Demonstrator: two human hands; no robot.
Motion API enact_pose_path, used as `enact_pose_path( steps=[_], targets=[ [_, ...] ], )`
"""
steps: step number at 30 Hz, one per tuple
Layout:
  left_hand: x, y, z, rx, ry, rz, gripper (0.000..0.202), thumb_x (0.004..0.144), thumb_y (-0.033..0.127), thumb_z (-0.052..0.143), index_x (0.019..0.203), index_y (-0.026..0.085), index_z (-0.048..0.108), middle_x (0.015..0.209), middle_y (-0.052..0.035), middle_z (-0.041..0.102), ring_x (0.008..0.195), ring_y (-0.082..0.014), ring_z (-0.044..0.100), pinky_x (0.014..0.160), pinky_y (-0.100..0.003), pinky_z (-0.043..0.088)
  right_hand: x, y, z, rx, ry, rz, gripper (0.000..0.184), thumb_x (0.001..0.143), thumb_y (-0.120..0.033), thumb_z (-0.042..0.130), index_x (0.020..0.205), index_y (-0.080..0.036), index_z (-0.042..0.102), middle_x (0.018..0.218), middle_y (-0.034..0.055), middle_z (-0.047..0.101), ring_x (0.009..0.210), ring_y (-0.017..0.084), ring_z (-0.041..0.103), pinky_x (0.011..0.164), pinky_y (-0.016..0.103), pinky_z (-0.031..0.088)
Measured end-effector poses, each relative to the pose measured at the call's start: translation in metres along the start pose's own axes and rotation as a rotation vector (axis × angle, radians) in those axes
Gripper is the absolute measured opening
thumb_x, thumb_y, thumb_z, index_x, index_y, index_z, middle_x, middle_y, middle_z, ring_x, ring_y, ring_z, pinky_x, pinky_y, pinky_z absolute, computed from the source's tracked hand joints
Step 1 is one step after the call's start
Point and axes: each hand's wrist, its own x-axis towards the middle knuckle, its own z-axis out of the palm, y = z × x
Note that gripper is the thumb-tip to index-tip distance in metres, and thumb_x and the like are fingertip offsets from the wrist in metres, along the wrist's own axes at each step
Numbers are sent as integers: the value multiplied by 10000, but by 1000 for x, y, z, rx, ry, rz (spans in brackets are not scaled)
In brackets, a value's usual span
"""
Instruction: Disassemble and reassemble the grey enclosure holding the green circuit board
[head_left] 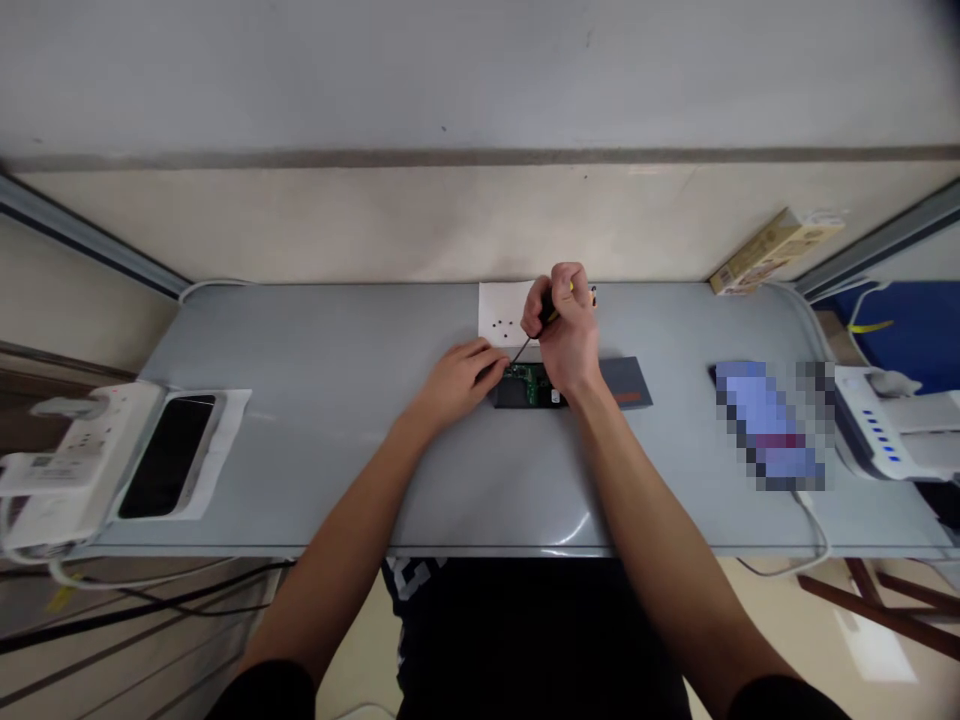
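Note:
My right hand (566, 330) is closed around a small screwdriver (546, 318) with a yellow and black handle, its thin shaft angled down to a green circuit board (529, 382). The board lies in a dark flat case (517, 395) on the grey table (360, 420). My left hand (461, 375) rests on the table with its fingers pressed against the left end of the case. Behind the case lies a white paper sheet (501, 312) with several tiny dark screws (501, 324) on it.
A dark grey cover with an orange stripe (628, 382) lies right of the case. A phone (166, 455) on white wrapping and a white power strip (79, 455) are at the left. A white device with blue lights (892, 425) and a cardboard box (772, 248) are at the right.

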Motion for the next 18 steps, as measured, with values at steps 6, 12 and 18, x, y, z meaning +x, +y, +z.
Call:
enact_pose_path(
  steps=[6,12,18],
  targets=[
    [1,1,0,-4,7,-10,346,1090,366,388,1046,198,688,960,-56,647,880,-180,609,857,-337,486,5,-3,-9,-16,-57,62,483,893,-745,549,903,-262,547,728,2,551,642,147,575,510,282,439],
    [1,2,-1,-1,9,-19,344,1087,370,392,1063,204,692,953,-53,640,896,-182,613,877,-338,486,5,-5,-8,35,38,105,471,924,-755,471,947,-287,515,646,-38,449,541,130,467,487,281,408],
    [0,2,-1,-5,2,-23,340,1087,365,392,1070,206,692,973,-52,648,892,-182,614,877,-342,484,2,-11,-7,50,5,130,474,902,-717,566,809,-270,440,587,-58,377,481,116,401,450,284,361]
  ],
)
